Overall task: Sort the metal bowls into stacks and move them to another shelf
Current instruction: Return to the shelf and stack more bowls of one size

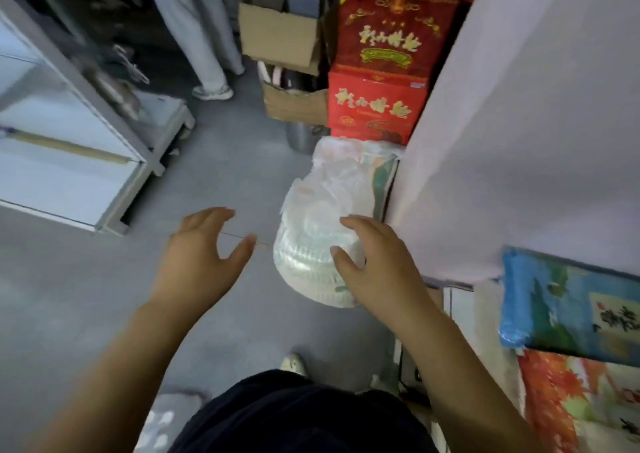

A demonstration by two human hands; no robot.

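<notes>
A stack of bowls wrapped in clear plastic (311,244) stands on the grey floor beside a pale cabinet wall. My right hand (377,265) hovers over its right side, fingers spread and slightly bent; whether it touches the wrap I cannot tell. My left hand (204,251) is open above the floor just left of the stack, apart from it, thumb pointing toward it. Metal bowls and pans (117,88) lie blurred on a low shelf at the upper left.
A grey metal shelf unit (86,95) stands on the left. Red cartons (381,106) and cardboard boxes (280,40) crowd the far end of the aisle. A person's legs (207,54) stand further back. Printed sacks (571,307) lie at the right.
</notes>
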